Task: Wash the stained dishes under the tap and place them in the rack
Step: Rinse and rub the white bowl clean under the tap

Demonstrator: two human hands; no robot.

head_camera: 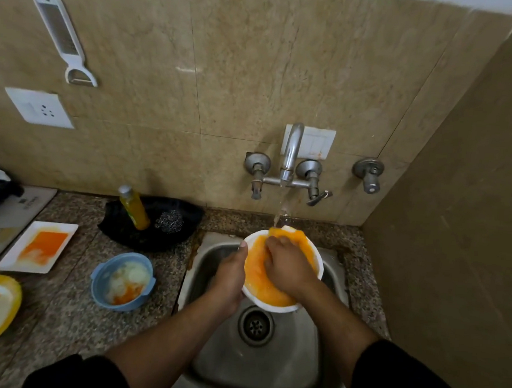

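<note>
While the tap (292,149) runs, I scrub the white bowl (273,308) over the sink (286,360).
My left hand (232,272) grips the rim at nine o'clock, thumb hooked over the edge; my right hand (287,267) lies knuckles-up inside, fingers bent onto the orange film — whether they hold a scrubber I cannot tell. The stream strikes the rim at twelve o'clock. I judge it best to tip the bowl toward the drain (255,325) and turn it as I rub — so every part is rinsed.

Both forearms extended toward 12 o'clock. Left hand (232,270) gripped the bowl (272,307) at its 9 o'clock rim, thumb over the edge. Right hand (289,266) pressed inside, fingers curled down.
</note>
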